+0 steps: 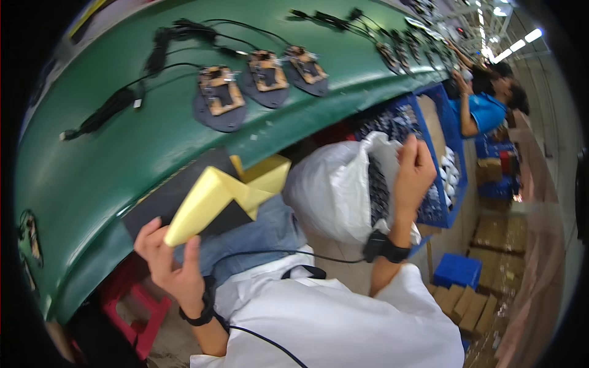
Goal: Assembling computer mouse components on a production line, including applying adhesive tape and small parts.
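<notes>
A folded strip of yellow paper [211, 190] rises from over my lap, and its lower end lies between the thumb and fingers of my left hand [175, 264]. Under the strip, a black sheet [156, 199] rests across my thighs against the table edge. My right hand [416, 175] is raised over the mouth of a white plastic bag [325, 190], fingers curled in a pinch. Whatever sits at its fingertips, if anything, is too small to make out. Small black parts [377, 190] fill the bag's opening.
On the green table [123, 178] lie several dark oval plates with taped boards [221, 95] and bundled black cables [162, 49]. Blue crates [454, 165] stand beyond the bag. A pink stool [144, 313] is at lower left. A person in blue [485, 113] works farther along.
</notes>
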{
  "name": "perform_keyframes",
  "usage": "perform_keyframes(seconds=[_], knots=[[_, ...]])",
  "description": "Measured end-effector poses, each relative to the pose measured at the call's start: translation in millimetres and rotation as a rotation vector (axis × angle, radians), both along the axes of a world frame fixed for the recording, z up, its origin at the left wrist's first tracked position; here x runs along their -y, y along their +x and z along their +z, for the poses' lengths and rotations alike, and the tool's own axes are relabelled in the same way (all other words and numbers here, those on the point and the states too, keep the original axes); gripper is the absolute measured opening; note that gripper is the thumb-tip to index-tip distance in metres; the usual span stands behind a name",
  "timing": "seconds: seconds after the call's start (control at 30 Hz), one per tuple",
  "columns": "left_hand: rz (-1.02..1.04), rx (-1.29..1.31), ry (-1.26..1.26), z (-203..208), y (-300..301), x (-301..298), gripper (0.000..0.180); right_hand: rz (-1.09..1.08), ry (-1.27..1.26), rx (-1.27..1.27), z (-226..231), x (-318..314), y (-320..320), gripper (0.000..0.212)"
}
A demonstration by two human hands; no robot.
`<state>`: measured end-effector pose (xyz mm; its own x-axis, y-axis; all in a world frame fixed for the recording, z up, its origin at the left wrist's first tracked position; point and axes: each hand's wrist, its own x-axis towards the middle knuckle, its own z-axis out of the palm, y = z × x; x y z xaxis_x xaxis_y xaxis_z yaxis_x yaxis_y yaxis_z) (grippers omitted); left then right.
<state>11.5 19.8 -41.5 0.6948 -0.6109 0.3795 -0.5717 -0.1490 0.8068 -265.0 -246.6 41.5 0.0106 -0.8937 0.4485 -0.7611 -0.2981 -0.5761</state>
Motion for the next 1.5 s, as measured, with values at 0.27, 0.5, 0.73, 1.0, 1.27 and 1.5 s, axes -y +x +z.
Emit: perform_keyframes(seconds=[0.27,0.5,0.73,1.0,1.27,1.5], knots=[[-0.167,-0.027,-0.192,-16,-9,19,0.026,0.850,0.613,-0.398,-252,55,110,0.031],[-0.119,-0.039,-0.369,-11,-20,13,0.021,1.438,0.709,-0.278,-301,-50,254,0.032],[-0.145,-0.056,-0.331,-9,-20,13,0.019,1.360,0.698,-0.134,-292,-16,247,0.032],[-0.112,-0.070,-0.300,-7,-21,15,0.019,1.218,0.742,0.019,-293,4,208,0.032],[-0.132,-0.073,-0.317,-6,-18,13,0.018,1.176,0.807,0.110,-292,7,197,0.032],[-0.096,-0.070,-0.311,-11,-15,9,0.017,1.081,0.867,0.162,-290,25,159,0.032]])
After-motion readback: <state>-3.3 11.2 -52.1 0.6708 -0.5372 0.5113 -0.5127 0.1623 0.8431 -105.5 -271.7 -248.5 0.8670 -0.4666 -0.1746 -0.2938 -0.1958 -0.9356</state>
